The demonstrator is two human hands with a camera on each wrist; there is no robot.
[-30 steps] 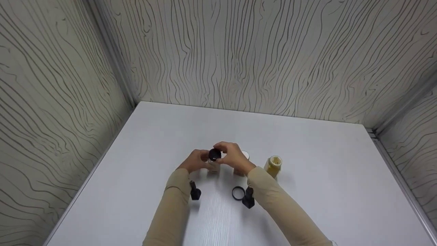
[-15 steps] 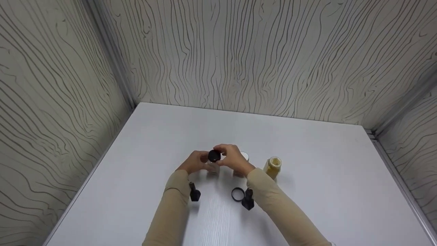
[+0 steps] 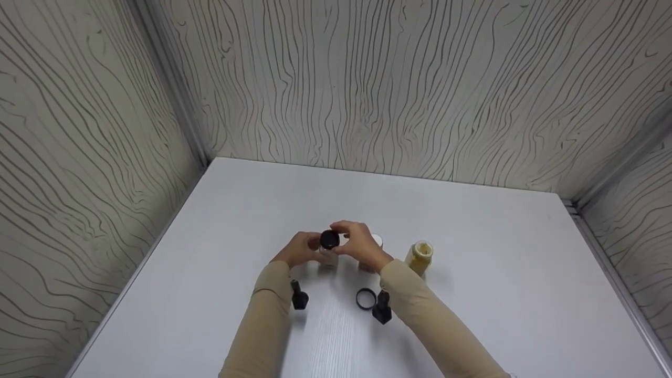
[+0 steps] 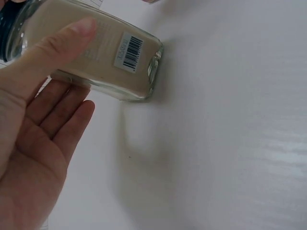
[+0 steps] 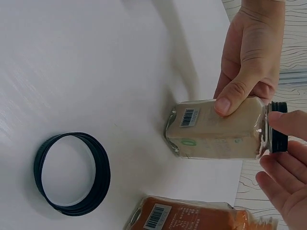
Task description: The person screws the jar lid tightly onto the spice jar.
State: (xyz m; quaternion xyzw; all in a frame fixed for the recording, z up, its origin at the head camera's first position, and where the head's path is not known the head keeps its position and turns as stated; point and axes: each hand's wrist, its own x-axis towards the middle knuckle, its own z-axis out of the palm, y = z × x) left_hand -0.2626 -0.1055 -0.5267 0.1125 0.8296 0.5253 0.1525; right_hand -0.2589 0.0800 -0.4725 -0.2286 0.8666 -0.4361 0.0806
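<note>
A square glass spice jar (image 5: 220, 129) of beige powder, with a barcode label, is gripped by my left hand (image 3: 298, 249), its thumb along one side. In the head view my right hand (image 3: 362, 244) pinches the jar's black lid (image 3: 329, 239) at its edge between thumb and finger. The lid sits on the jar's mouth; whether it is screwed tight I cannot tell. Beside it, a jar of orange-red powder (image 5: 187, 215) stands uncapped, partly hidden behind my right hand in the head view.
An uncapped jar of yellow powder (image 3: 420, 257) stands to the right of my right hand. Nearer me on the white table (image 3: 472, 315) lies a black ridged ring-shaped piece (image 5: 103, 177), white within. Patterned panels (image 3: 367, 94) rise behind the table and at both sides.
My right fingers have shifted slightly at the edge of the black lid. The left hand keeps its grip on the jar, and the other things stay in place.
</note>
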